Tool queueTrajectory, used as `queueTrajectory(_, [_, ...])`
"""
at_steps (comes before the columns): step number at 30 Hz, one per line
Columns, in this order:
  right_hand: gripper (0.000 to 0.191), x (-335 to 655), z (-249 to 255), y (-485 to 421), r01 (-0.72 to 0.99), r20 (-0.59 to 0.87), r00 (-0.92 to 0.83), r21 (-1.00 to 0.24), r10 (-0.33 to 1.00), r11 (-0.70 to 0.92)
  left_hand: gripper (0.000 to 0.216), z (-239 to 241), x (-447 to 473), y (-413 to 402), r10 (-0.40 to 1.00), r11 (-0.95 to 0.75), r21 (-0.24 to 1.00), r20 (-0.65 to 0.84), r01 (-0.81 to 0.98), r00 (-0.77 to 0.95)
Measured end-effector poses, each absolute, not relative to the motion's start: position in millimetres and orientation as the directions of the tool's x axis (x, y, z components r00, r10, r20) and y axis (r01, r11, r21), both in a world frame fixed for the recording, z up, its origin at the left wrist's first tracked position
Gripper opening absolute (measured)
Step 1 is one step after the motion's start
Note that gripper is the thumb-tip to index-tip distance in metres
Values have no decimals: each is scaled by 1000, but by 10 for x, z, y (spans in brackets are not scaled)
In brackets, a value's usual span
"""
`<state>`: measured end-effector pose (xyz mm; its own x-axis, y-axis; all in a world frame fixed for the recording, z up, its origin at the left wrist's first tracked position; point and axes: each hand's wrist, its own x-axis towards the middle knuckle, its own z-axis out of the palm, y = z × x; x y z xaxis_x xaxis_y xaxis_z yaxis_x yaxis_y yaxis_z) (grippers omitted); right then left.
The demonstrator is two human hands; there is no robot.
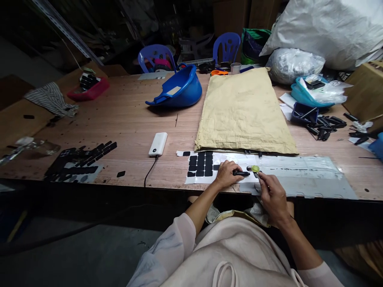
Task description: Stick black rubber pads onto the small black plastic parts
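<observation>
Pale garment (239, 255) lowest, nearest; right hand (273, 195) pinching small yellow-green piece (255, 168); left hand (228, 174) closed round thin black strip (241, 173), over white sheet (269, 163) beside black pads (201, 164), near table (125, 115) edge. Likely best: brace wrists, keep strip level, meet tips squarely.

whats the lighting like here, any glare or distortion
Head view: wooden table lit evenly, floor and background nearly black; table edge bows from wide-angle distortion; faint glare on the clear plastic sheet beside the right hand.
</observation>
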<state>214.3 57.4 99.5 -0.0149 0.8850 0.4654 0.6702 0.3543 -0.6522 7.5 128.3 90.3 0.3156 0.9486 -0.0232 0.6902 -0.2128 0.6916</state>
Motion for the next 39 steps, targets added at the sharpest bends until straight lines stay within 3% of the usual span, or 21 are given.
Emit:
queueTrajectory(11, [30,2065,824,492,749,435,-63,-574,898,331,18,864,77,1277,944,-254,688,22,680,330])
queueTrajectory(19, [40,1967,1092,499,716,596,-78,-524,799,461,20,855,67,1282,936,-267,695,22,668,351])
queueTrajectory(24, [37,2010,969,488,772,470,-141,-500,872,394,16,848,83,1278,945,-253,687,24,681,327])
queueTrajectory(30, [43,2081,999,483,753,558,-68,-516,827,410,16,851,84,1278,942,-254,689,17,678,336])
queueTrajectory(35, [42,2105,959,450,777,513,-108,-491,851,395,16,849,88,1280,945,-253,693,26,675,327])
queueTrajectory(39, [37,2269,1004,543,817,544,-5,-482,839,318,18,851,87,1278,942,-265,682,31,682,335])
